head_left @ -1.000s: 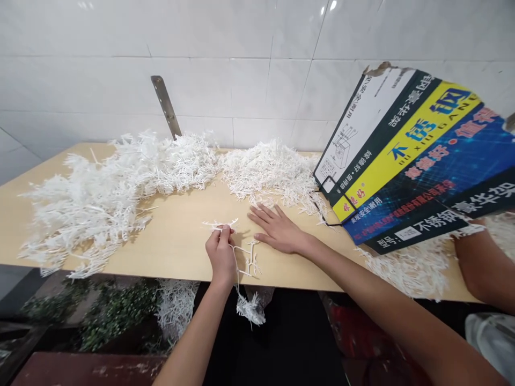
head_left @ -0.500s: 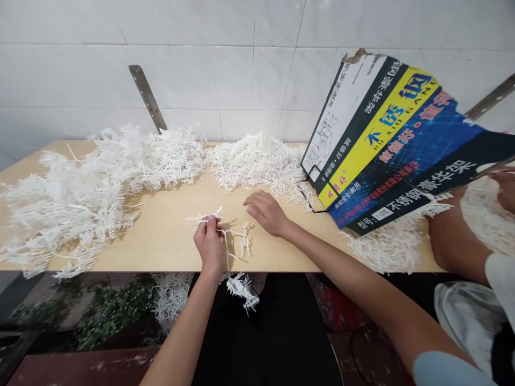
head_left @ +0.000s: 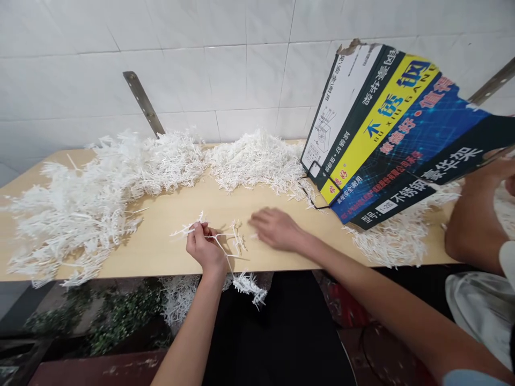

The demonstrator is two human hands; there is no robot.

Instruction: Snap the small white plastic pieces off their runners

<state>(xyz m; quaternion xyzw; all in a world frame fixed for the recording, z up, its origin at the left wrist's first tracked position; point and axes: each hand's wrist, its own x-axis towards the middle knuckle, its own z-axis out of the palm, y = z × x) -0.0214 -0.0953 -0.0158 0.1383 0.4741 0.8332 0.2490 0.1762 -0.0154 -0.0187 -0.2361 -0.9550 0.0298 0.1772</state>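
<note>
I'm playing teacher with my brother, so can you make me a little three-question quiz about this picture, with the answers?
1. True or false: the bare left hand pinches a white, branching, plastic-looking sprig.
2. Where in the picture is the printed yellow-and-blue cardboard sheet? A) far left B) centre C) right
3. How many grey metal strips with holes show in front of the white tiled wall?

Key: 1. True. 2. C. 3. Two.
</note>
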